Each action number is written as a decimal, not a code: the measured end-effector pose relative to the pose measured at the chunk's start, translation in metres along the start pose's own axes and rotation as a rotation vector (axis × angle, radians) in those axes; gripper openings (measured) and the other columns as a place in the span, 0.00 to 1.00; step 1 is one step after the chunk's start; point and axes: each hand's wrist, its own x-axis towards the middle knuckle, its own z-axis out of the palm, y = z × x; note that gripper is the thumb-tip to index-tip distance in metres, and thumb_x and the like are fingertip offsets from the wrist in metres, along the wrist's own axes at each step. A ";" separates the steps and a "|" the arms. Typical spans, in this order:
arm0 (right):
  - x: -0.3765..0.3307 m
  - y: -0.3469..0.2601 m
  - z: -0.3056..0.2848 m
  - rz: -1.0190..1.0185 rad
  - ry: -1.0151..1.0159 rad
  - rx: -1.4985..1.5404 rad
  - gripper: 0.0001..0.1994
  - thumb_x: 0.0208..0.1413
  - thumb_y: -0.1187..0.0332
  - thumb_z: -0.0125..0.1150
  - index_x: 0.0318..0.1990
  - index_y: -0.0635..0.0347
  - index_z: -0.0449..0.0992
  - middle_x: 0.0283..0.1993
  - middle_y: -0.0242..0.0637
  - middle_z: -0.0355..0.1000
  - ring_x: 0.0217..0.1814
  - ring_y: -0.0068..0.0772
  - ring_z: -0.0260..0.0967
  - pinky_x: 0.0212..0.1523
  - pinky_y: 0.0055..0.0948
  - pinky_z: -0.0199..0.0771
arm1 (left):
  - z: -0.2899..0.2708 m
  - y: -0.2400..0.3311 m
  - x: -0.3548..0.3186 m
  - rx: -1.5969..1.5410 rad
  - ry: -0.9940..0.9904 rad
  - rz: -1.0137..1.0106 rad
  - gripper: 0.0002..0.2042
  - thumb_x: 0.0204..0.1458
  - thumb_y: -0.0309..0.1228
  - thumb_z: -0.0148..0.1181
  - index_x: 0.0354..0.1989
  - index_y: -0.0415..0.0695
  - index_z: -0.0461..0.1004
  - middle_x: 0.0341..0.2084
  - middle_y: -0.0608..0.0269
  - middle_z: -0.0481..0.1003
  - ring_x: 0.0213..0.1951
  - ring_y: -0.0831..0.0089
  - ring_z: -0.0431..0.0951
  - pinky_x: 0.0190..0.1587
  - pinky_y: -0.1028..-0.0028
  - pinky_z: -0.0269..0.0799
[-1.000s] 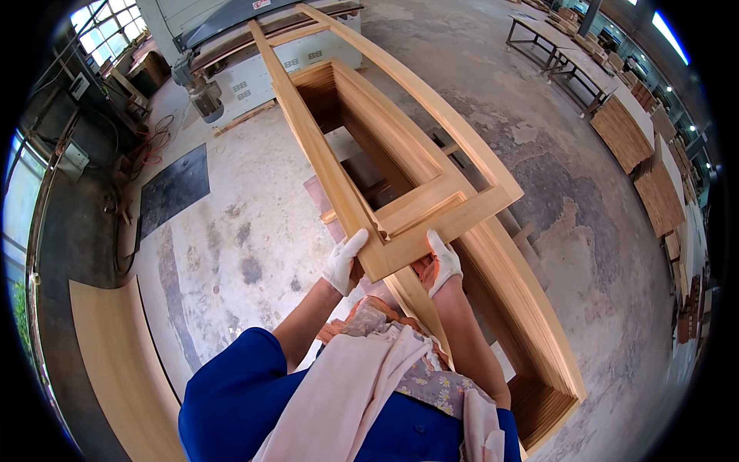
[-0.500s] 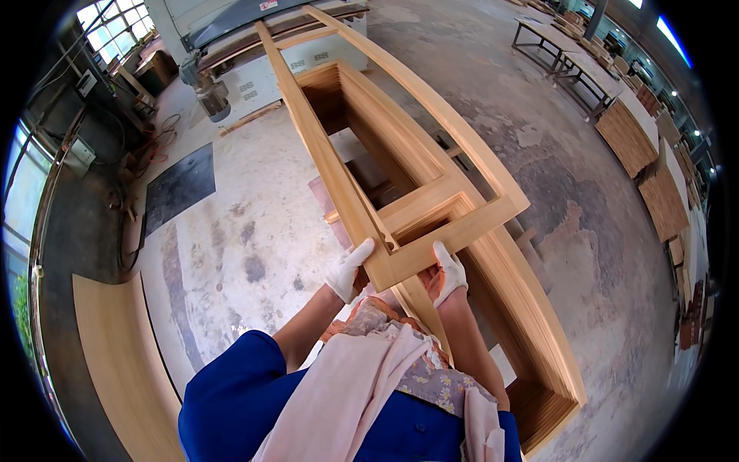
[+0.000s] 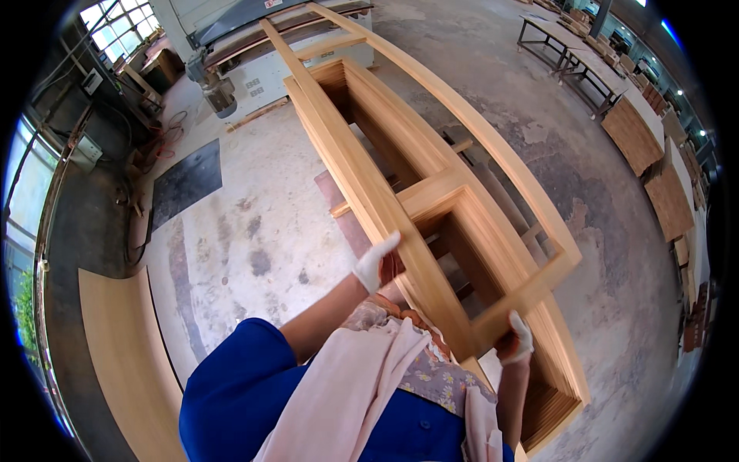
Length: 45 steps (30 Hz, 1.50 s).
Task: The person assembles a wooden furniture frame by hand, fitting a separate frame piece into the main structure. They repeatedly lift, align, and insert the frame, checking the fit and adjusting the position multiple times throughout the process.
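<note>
A long wooden door frame (image 3: 527,294) is held over a stack of similar wooden frames (image 3: 436,189), its near end slightly blurred. My left hand (image 3: 379,263), in a white glove, grips the frame's left long rail, fingers curled at its side. At the near end rail, my right hand (image 3: 517,341), gloved too, has its thumb up against the outer edge and its fingers underneath. The far end of the frame reaches the machine (image 3: 254,25) at the top. Some of the stack is hidden beneath the held frame.
A motor (image 3: 219,94) sticks out from the machine's left side. On the concrete floor lies a black mat (image 3: 187,183). A curved wooden panel (image 3: 123,346) stands at lower left. Work tables (image 3: 550,38) and stacked boards (image 3: 633,131) line the right.
The frame's near end has come toward me and to the right, over the stack. Both hands moved right with it; my left hand now sits farther up the long rail, away from the corner.
</note>
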 end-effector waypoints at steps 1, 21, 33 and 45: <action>-0.022 -0.009 -0.014 -0.020 0.030 -0.004 0.21 0.57 0.62 0.64 0.55 0.62 0.71 0.50 0.40 0.76 0.51 0.41 0.76 0.54 0.43 0.78 | -0.005 0.009 0.014 0.121 0.002 0.128 0.21 0.63 0.45 0.54 0.58 0.43 0.71 0.52 0.58 0.77 0.55 0.62 0.77 0.59 0.60 0.71; -0.321 0.010 -0.399 -0.321 1.089 -0.455 0.28 0.57 0.53 0.66 0.57 0.66 0.74 0.47 0.38 0.75 0.49 0.35 0.71 0.51 0.35 0.72 | -0.060 -0.028 0.042 0.210 0.180 0.081 0.15 0.55 0.36 0.65 0.46 0.40 0.75 0.43 0.55 0.79 0.47 0.57 0.79 0.51 0.56 0.77; -0.364 -0.025 -0.456 -0.264 1.089 -0.403 0.27 0.56 0.53 0.67 0.57 0.65 0.75 0.49 0.39 0.75 0.50 0.38 0.71 0.51 0.36 0.73 | -0.073 -0.098 0.020 0.067 0.352 -0.075 0.17 0.57 0.36 0.64 0.51 0.42 0.74 0.47 0.56 0.79 0.51 0.56 0.78 0.57 0.52 0.73; -0.369 -0.038 -0.462 -0.204 1.068 -0.398 0.27 0.55 0.54 0.67 0.56 0.65 0.76 0.52 0.40 0.76 0.51 0.40 0.72 0.52 0.37 0.74 | -0.086 -0.117 0.033 0.051 0.406 -0.092 0.15 0.55 0.35 0.65 0.48 0.42 0.75 0.45 0.55 0.79 0.50 0.55 0.78 0.57 0.51 0.74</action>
